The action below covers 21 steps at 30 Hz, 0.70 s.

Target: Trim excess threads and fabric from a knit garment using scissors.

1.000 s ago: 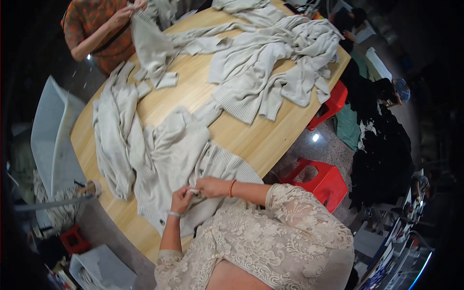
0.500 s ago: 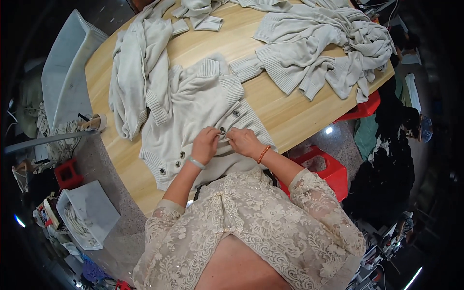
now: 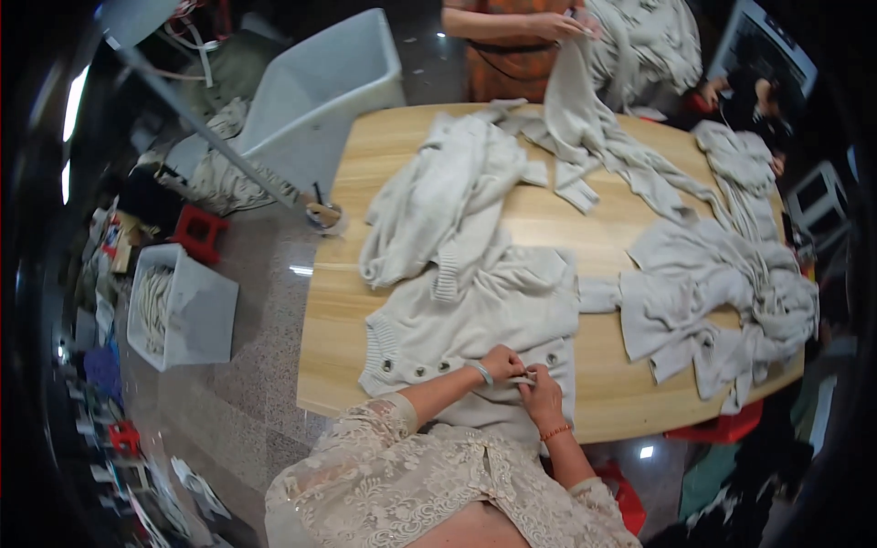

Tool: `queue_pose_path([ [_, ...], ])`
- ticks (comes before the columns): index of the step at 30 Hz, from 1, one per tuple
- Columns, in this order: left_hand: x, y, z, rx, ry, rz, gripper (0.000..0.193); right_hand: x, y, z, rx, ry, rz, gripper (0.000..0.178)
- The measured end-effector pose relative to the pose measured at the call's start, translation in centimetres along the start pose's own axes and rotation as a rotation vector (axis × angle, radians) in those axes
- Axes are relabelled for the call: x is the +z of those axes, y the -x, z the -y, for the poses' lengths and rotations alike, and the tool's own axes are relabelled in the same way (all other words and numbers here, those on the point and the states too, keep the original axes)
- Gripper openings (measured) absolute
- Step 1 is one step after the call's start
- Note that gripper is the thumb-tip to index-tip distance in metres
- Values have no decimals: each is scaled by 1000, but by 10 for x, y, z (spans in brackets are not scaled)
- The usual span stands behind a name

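A pale grey knitted cardigan [image 3: 484,315] with ribbed edges lies spread on the wooden table in front of me. Round dark buttons [image 3: 419,371] run along its front band near the table's close edge. My left hand [image 3: 501,363], with a light bangle at the wrist, pinches the band between two buttons. My right hand [image 3: 543,396], wearing an orange bead bracelet, grips the same band just to the right. Both hands' fingers are closed and almost meet; the button between them is mostly covered. Another button [image 3: 552,359] shows right of my hands.
More pale knitwear [image 3: 443,196] lies beyond the cardigan, and another pile [image 3: 694,301] sits at the right. Across the wooden table [image 3: 320,365] a co-worker's hands [image 3: 562,26] hold up a garment. A large grey bin [image 3: 320,78] and a smaller bin [image 3: 206,315] stand left.
My view has swung up and left, bringing the co-worker and more of the far table into sight. Both hands stay closed at the cardigan's button band.
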State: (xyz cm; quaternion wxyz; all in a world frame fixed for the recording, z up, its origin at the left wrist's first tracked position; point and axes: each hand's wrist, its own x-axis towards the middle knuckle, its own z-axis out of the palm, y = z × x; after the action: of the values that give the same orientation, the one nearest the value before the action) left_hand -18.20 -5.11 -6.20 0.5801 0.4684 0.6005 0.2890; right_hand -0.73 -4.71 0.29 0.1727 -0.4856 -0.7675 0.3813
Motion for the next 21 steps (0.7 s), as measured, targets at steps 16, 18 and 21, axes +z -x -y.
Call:
queue_pose_path([
  [16, -9, 23, -1, 340, -422, 109, 23, -16, -12, -15, -192, 133, 430, 21],
  [18, -17, 26, -11, 209, -361, 204, 25, -10, -10, -20, -196, 105, 391, 18],
  [21, -26, 27, -10, 16, -189, 318, 24, -7, -9, -17, -167, 122, 368, 16],
])
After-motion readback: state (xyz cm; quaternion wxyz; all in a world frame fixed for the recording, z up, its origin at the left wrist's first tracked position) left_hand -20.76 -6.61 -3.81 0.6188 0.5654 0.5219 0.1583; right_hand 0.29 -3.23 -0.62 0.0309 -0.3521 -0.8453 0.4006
